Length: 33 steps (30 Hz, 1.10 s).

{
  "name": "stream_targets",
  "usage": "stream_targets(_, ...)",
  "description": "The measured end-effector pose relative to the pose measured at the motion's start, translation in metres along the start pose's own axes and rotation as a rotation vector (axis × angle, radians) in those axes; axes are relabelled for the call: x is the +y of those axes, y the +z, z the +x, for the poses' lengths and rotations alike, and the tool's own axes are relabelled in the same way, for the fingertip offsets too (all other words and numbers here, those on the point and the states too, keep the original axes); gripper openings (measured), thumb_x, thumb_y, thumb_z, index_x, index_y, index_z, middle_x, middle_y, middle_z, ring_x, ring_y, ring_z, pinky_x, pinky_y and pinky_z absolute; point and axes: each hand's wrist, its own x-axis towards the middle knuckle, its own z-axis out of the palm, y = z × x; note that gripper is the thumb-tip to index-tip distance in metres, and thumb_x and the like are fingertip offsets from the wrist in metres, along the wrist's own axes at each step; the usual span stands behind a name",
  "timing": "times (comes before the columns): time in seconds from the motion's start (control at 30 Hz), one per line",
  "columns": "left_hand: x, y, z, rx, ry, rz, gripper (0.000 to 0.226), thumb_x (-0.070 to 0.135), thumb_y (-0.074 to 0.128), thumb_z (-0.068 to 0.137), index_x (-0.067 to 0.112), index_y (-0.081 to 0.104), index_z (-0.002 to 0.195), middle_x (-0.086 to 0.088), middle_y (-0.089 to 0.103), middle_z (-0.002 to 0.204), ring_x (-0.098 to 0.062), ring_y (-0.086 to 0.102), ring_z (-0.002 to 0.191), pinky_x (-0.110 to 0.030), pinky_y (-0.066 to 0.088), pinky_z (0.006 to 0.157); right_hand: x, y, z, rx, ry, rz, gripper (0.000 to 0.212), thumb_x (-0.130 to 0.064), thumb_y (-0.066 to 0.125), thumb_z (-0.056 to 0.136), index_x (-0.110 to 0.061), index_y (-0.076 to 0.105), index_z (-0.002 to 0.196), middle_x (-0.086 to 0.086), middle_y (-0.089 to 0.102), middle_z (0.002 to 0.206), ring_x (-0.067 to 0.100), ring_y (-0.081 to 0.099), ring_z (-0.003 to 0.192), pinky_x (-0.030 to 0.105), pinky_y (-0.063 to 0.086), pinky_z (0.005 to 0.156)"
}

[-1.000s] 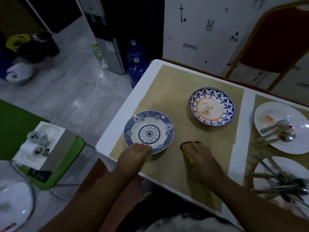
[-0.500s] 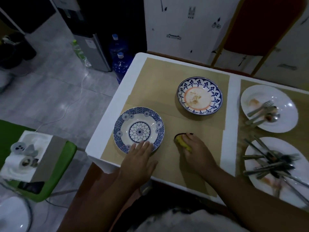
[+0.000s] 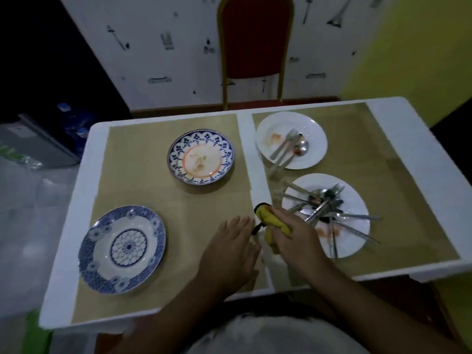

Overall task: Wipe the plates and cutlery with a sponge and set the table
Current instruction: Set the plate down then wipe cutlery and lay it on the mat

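Observation:
My right hand [image 3: 297,238] grips a yellow sponge [image 3: 270,221] beside the near white plate [image 3: 355,200], which carries several forks and spoons [image 3: 324,205] and orange smears. My left hand [image 3: 229,254] lies flat on the tan placemat [image 3: 194,203], fingers straight, apart from the clean blue patterned plate [image 3: 122,249] at the near left. A second blue-rimmed plate [image 3: 200,157] with crumbs sits farther back. The far white plate [image 3: 314,134] holds a fork, a knife and a spoon.
The white table [image 3: 421,154] has tan placemats on both halves. A red chair [image 3: 255,42] stands behind the far edge. Blue water bottles [image 3: 74,123] and a grey appliance sit on the floor to the left.
My left hand has left the blue plate's rim and moved right onto the mat. My right hand carried the sponge right, up to the plate of cutlery. The camera swung right.

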Motion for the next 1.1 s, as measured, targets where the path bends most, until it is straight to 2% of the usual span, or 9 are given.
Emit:
stream_targets(0.13,0.043,0.012,0.031,-0.066,-0.023,-0.122,0.057,0.049,0.037,0.099,0.019,0.053,0.145,0.000,0.057,0.146,-0.018,0.051,0.135,-0.035,0.032,0.117,0.029,-0.049,-0.004,0.102,0.067,0.072,0.044,-0.014,0.064,0.090,-0.024,0.056,0.131,-0.016,0.053,0.130,-0.004,0.047,0.119,0.007,0.032,0.101)
stream_targets(0.27,0.076,0.037,0.064,-0.104,-0.075,-0.161,0.033,0.033,0.056,0.095,0.014,0.068,0.120,-0.006,0.071,0.117,-0.029,0.063,0.106,-0.038,0.052,0.088,0.058,-0.087,-0.006,0.147,0.142,0.158,0.042,-0.010,0.063,0.089,-0.023,0.059,0.129,-0.015,0.057,0.127,-0.005,0.051,0.115,0.012,0.036,0.102)
stream_targets(0.4,0.094,0.067,0.101,-0.147,-0.157,-0.115,0.012,0.028,0.060,0.091,0.018,0.065,0.093,-0.006,0.067,0.096,-0.028,0.060,0.092,-0.034,0.041,0.068,0.072,-0.116,-0.003,0.149,0.187,0.199,0.039,-0.013,0.061,0.090,-0.039,0.061,0.119,-0.037,0.059,0.105,-0.015,0.056,0.100,0.003,0.042,0.084)
stream_targets(0.5,0.103,0.081,0.116,-0.127,-0.211,-0.061,0.007,0.023,0.064,0.088,0.017,0.065,0.091,-0.007,0.068,0.092,-0.027,0.061,0.088,-0.035,0.045,0.068,0.082,-0.134,0.001,0.138,0.198,0.231,0.038,-0.013,0.060,0.091,-0.043,0.062,0.115,-0.042,0.059,0.090,-0.021,0.056,0.089,0.000,0.041,0.072)
stream_targets(0.63,0.114,0.080,0.122,-0.105,-0.299,-0.116,0.016,0.016,0.066,0.090,0.018,0.069,0.105,-0.004,0.073,0.095,-0.023,0.067,0.086,-0.033,0.054,0.072,0.094,-0.149,0.006,0.154,0.231,0.291,0.035,-0.019,0.061,0.090,-0.035,0.064,0.121,-0.024,0.067,0.107,-0.006,0.061,0.099,0.023,0.052,0.089)
stream_targets(0.73,0.116,0.075,0.120,-0.138,-0.375,-0.220,0.031,0.007,0.063,0.091,0.019,0.063,0.120,-0.003,0.072,0.105,-0.020,0.067,0.095,-0.033,0.055,0.080,0.095,-0.157,0.009,0.175,0.225,0.277,0.035,-0.020,0.059,0.091,-0.038,0.063,0.121,-0.031,0.061,0.106,-0.015,0.056,0.097,0.018,0.050,0.088)
stream_targets(0.87,0.115,0.063,0.115,-0.185,-0.376,-0.328,0.024,0.003,0.061,0.094,0.012,0.070,0.114,0.001,0.067,0.107,-0.009,0.058,0.089,-0.003,0.037,0.068,0.093,-0.152,0.012,0.236,0.211,0.237,0.036,-0.023,0.059,0.092,-0.036,0.059,0.126,-0.025,0.061,0.115,-0.005,0.056,0.106,0.029,0.050,0.095)
stream_targets(1.0,0.112,0.044,0.104,-0.230,-0.460,-0.493,0.022,0.011,0.054,0.098,0.018,0.073,0.105,0.004,0.068,0.087,-0.004,0.056,0.068,-0.019,0.042,0.061,0.085,-0.140,0.011,0.242,0.074,0.117,0.044,-0.015,0.059,0.092,-0.026,0.053,0.134,-0.014,0.051,0.136,-0.001,0.044,0.125,0.027,0.037,0.108)
stream_targets(1.1,0.116,0.025,0.093,-0.267,-0.605,-0.814,0.025,0.012,0.051,0.100,0.021,0.075,0.098,0.009,0.064,0.071,-0.006,0.057,0.061,-0.030,0.051,0.065,0.080,-0.123,0.012,0.139,-0.119,-0.060,0.052,-0.010,0.059,0.090,-0.021,0.047,0.140,-0.008,0.039,0.149,0.005,0.030,0.138,0.032,0.027,0.114)
